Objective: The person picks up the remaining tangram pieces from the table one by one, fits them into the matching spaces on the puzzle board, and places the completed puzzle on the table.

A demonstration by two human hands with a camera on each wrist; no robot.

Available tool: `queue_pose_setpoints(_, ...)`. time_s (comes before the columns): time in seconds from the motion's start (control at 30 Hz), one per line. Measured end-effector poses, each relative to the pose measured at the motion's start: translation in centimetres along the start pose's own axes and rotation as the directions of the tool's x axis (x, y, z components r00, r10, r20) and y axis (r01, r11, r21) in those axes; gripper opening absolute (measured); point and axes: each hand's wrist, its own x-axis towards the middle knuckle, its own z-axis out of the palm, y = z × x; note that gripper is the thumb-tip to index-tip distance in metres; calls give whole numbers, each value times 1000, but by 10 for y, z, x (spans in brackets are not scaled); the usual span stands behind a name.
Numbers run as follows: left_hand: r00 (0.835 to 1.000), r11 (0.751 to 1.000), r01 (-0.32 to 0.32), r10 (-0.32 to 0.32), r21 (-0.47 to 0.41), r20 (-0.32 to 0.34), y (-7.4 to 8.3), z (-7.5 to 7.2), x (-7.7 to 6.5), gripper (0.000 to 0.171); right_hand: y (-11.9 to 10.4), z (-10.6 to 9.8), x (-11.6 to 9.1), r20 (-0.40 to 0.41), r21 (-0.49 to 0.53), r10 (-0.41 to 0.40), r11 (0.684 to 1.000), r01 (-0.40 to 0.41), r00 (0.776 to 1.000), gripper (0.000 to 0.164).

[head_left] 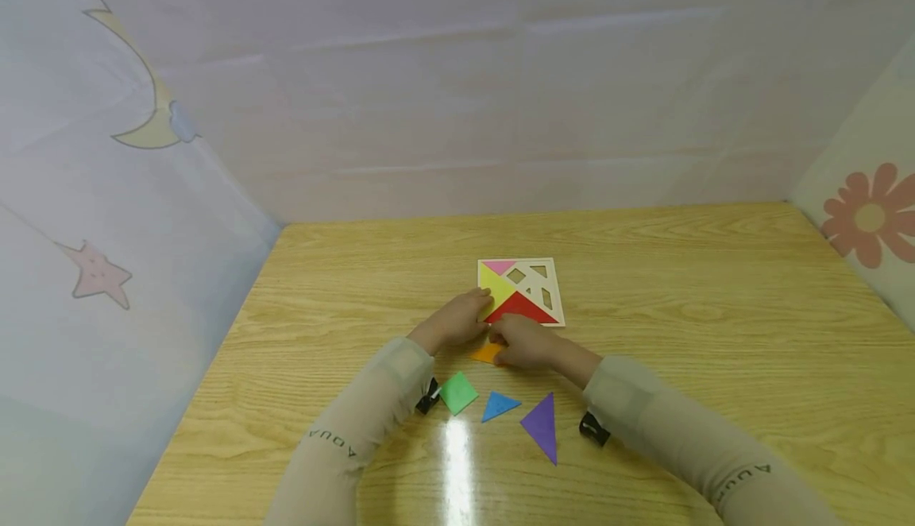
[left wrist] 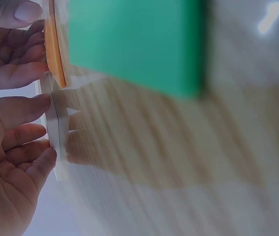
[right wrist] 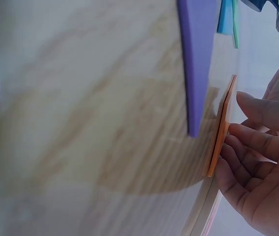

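Note:
A pale square tangram board (head_left: 558,292) lies on the table, with a yellow triangle (head_left: 495,281), a red triangle (head_left: 520,308) and a pink triangle (head_left: 499,266) set in it. My left hand (head_left: 457,321) holds the board's near left corner, thumb and curled fingers at its edge in the left wrist view. Just in front of the board, my right hand (head_left: 527,342) grips a flat orange tangram piece (head_left: 486,353) between thumb and fingers. Part of this piece is hidden under that hand, while its thin edge (right wrist: 220,135) shows in the right wrist view.
Nearer the body lie a green square (head_left: 458,392), a blue triangle (head_left: 500,405) and a purple triangle (head_left: 543,428). Black wrist devices (head_left: 593,429) show under both sleeves. Cloth walls stand behind the wooden table (head_left: 700,295) and at its sides.

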Motion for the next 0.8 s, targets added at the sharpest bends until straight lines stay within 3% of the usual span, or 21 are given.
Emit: queue_pose_setpoints(0.8,1000,1000,4,-4,-7,-5,0,1,1,40,-10,3,-2,1,-78,-25,997,25,1000,21)
